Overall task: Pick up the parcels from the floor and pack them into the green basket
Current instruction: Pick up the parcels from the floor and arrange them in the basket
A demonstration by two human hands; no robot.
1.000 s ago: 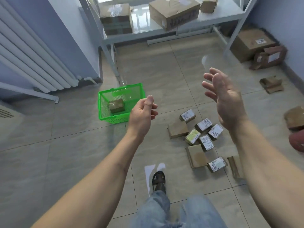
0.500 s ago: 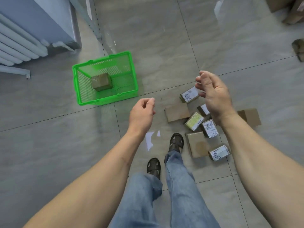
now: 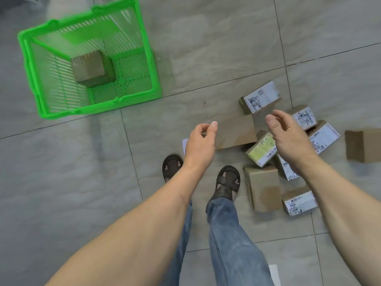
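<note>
The parcels lie in a loose heap on the tiled floor (image 3: 206, 48) just ahead of your right foot (image 3: 226, 180). A flat brown box (image 3: 237, 131) sits nearest your hands, a white-labelled box (image 3: 260, 98) beyond it, and a box with a yellow-green label (image 3: 261, 149) beside it. More labelled ones run off to the right, a plain brown box (image 3: 263, 186) lies close to your sandal, and another brown box (image 3: 363, 145) sits apart at the right edge.

The green basket (image 3: 152, 58) stands well off to the left on the floor, with a single brown parcel (image 3: 92, 69) already inside and plenty of bare bottom showing.

Both hands are empty and apart. Your left hand (image 3: 201, 143) hangs over the near edge of the flat brown box with fingers loosely curled. Your right hand (image 3: 288, 137) is spread above the labelled boxes, thumb out, holding nothing.

By my reading you are at the pick-up step for the next parcel, with most of the job yet to do. The next move calls for lowering a hand onto one box, and the flat brown one looks handiest. Close around its edges, then carry it left to the basket. The boxes touch and overlap, so lift cleanly to avoid dragging a neighbour.
</note>
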